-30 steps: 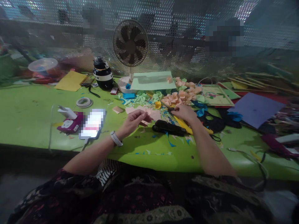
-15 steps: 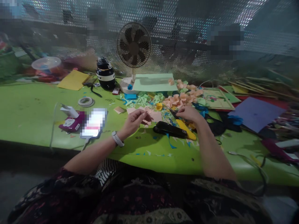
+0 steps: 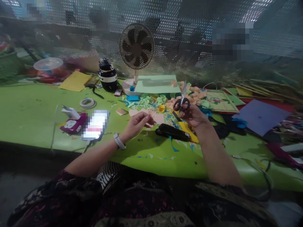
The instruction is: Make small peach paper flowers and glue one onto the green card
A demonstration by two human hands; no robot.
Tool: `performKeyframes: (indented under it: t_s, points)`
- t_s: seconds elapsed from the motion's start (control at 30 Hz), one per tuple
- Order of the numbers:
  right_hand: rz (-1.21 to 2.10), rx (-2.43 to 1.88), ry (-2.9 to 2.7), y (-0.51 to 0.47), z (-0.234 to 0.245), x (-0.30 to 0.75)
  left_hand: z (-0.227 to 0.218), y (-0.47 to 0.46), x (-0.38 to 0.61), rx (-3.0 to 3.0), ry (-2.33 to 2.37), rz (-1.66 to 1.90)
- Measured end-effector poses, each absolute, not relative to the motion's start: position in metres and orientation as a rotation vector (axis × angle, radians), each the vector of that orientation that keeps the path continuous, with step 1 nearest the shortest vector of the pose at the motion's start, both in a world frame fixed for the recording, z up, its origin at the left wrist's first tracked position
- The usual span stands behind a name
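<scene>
My right hand (image 3: 191, 116) grips a pair of scissors (image 3: 181, 102) by its black handles, blades pointing up and away, raised above the paper scraps. Thumb and fingers of my left hand (image 3: 140, 121) are pinched together over pale pink paper pieces (image 3: 159, 118); whatever they hold, if anything, I cannot make out. A black stapler (image 3: 174, 132) lies between my hands, nearer the front edge. Beside it, partly under my right wrist, is a yellow cutter knife (image 3: 186, 128). A yellow paper bit (image 3: 161, 108) sits among green and blue scraps (image 3: 151, 101) beyond my hands.
Folded peach paper pieces (image 3: 196, 94) are heaped behind my right hand. A fan (image 3: 136, 47), a black jug (image 3: 107, 75) and a green sheet (image 3: 156, 83) stand at the back. Leftward are a phone (image 3: 96, 124), a purple power strip (image 3: 73, 124) and a tape roll (image 3: 87, 103).
My right hand has lifted the scissors from among the scraps and turned them so the blades point up. My left hand stays nearly in place.
</scene>
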State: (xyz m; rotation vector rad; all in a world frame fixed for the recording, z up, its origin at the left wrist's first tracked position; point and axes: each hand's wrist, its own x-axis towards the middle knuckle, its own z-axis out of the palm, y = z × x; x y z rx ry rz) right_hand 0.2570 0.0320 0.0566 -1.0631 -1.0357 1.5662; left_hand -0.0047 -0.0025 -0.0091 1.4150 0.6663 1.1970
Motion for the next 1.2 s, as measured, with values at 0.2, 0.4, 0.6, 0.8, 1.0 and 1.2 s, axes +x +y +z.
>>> performKeyframes:
  t_s: [0.2, 0.4, 0.6, 0.8, 1.0, 1.2]
  points:
    - [1.558, -1.057, -1.182, 0.013, 0.044, 0.214, -0.01, -0.004, -0.005, 1.473, 0.658, 1.132]
    - [1.244, -1.035, -1.389, -0.004, 0.039, 0.193, -0.012, -0.005, -0.005, 1.516, 0.601, 1.046]
    - [1.266, -1.002, -1.416, -0.007, 0.039, 0.197, -0.012, -0.007, -0.005, 1.535, 0.587, 0.987]
    - [1.288, -1.0, -1.427, -0.009, 0.039, 0.195, -0.013, -0.007, -0.007, 1.568, 0.607, 0.957]
    - [1.274, -1.032, -1.468, -0.014, 0.041, 0.193, -0.011, -0.009, -0.008, 1.527, 0.603, 0.925]
    - [1.137, -1.029, -1.565, -0.014, 0.038, 0.191, -0.011, -0.008, -0.008, 1.484, 0.649, 0.891]
